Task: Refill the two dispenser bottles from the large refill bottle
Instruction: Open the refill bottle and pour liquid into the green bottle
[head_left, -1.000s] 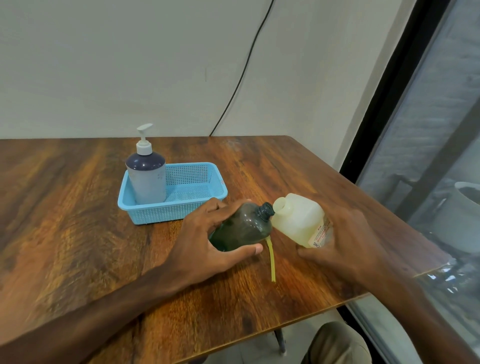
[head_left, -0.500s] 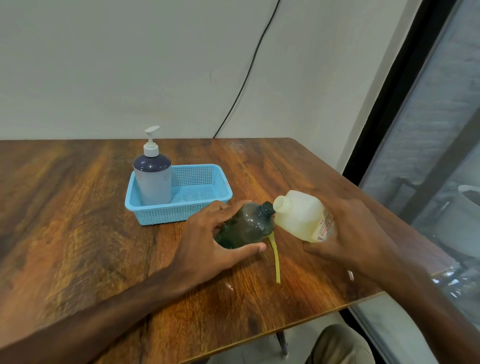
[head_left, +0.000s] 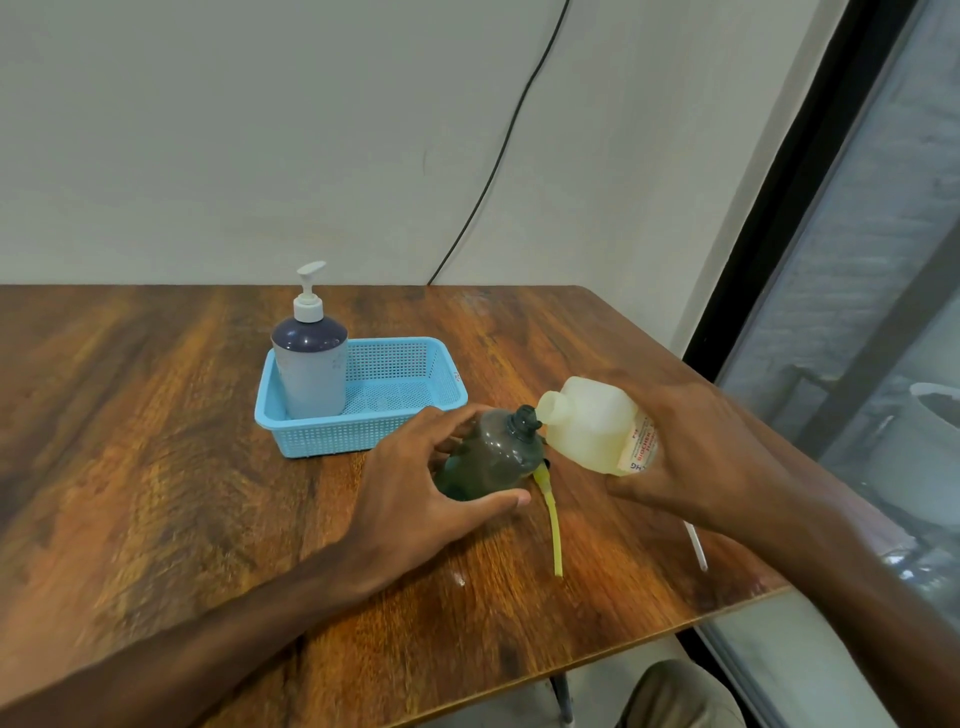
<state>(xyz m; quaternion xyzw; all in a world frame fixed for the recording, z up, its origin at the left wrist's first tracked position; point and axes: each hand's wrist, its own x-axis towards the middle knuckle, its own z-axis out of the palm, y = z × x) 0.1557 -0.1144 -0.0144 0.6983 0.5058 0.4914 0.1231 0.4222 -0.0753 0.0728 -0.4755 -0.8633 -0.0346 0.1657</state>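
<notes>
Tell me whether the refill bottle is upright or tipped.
Tipped: the right hand holds the refill bottle slanted, uncapped mouth beside the dark bottle's neck.

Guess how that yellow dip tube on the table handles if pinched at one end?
The yellow dip tube looks thin and slightly curved, so probably floppy and light. It may be slick with soap. Round section: likely rolls if nudged.
</notes>
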